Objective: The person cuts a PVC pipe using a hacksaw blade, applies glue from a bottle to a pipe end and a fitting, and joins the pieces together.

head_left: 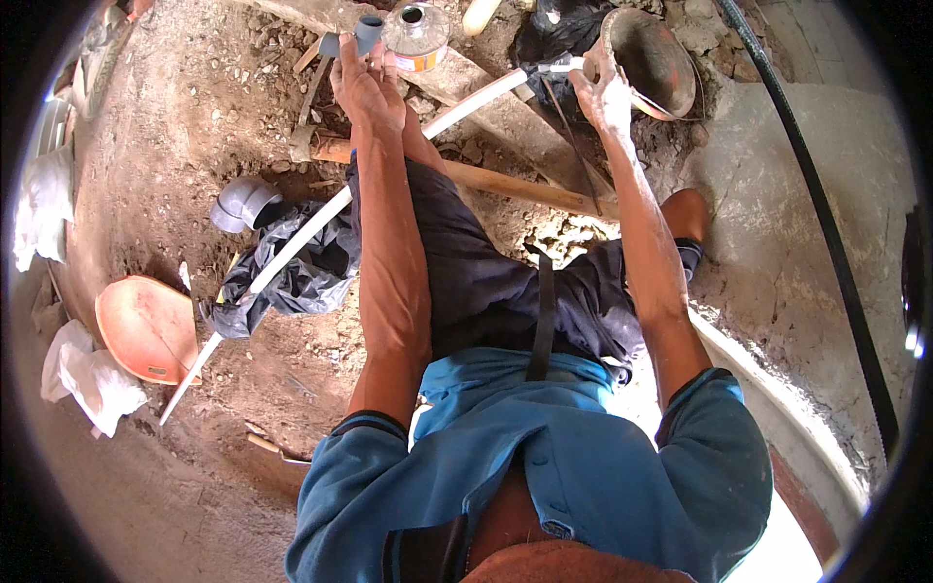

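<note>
At the upper middle, the raised fingers of my left hand (372, 89) are closed on a grey plastic pipe fitting (367, 29) with a round open end. Just right of it stands a metal can (416, 39) with an orange and white label. A long white pipe (301, 233) slants from the lower left, across my leg, to the upper right. At its upper end is a short greyish-white end piece (557, 66), gripped by the fingertips of my right hand (604, 95). Whitish dust coats that hand and forearm. Part of the end piece is hidden by the fingers.
A dirty bucket (671, 68) lies tipped beside my right hand. Wooden planks and a wooden handle (515, 187) cross the dirt ahead. At left are a grey elbow (245, 203), black plastic (292, 267) and an orange plastic piece (146, 325). A black hose (812, 165) runs down the right.
</note>
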